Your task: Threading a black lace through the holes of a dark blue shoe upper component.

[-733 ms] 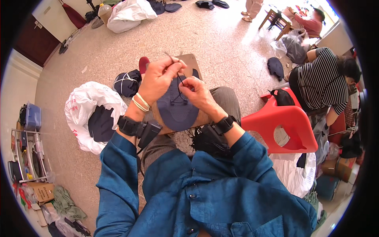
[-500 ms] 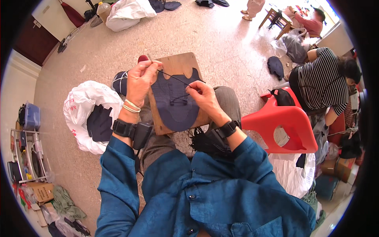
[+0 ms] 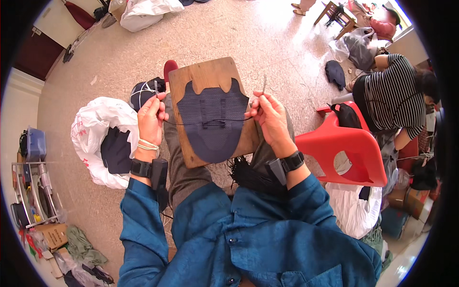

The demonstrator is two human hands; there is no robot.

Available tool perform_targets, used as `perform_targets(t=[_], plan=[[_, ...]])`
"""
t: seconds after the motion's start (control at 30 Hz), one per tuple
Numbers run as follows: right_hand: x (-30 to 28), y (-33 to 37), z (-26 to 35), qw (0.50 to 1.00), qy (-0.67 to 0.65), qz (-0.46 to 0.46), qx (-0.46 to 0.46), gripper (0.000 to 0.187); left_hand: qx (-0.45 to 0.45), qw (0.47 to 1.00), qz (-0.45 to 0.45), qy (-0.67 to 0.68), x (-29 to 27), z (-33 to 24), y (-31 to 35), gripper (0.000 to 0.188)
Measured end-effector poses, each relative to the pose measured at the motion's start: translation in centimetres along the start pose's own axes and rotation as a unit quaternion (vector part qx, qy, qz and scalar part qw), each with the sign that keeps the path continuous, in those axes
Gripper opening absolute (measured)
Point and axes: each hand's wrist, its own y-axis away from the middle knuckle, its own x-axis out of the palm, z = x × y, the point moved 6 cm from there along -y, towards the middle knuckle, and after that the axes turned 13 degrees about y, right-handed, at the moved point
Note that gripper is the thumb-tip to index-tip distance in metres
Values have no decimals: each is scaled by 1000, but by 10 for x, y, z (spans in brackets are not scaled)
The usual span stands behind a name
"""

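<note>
A navy fabric shoe upper (image 3: 213, 146) lies flat on a wooden board (image 3: 203, 70) across my lap. A black shoelace (image 3: 213, 124) runs through its middle, bunched in small loops there, with an end stretching out to each side. At the board's left, my left hand (image 3: 152, 120) pinches one lace end. My right hand (image 3: 270, 115) pinches the other end beyond the board's right edge. A slim grey tip pokes up above the fingers of each hand. Neither hand touches the upper.
A white bag (image 3: 86, 143) of dark pieces and a tied dark bundle (image 3: 143, 95) lie on the floor at left. A red plastic stool (image 3: 363, 158) stands close on my right. Beyond it sits a person in a striped shirt (image 3: 389, 100). Black fringe (image 3: 253, 177) hangs below the board.
My hands have moved apart, left hand leftward and down, right hand rightward. The lace, earlier stretched slantwise between them above the upper, now spreads low to both sides.
</note>
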Motion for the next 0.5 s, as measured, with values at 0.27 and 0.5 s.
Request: perform_targets(t=[0.27,0.5], plan=[[-28,-16,29,995,12,-88,-43,26,133,908,94,-385,26,40,16,21],[-4,-7,20,948,306,-70,-51,21,197,801,131,-550,57,41,27,16]])
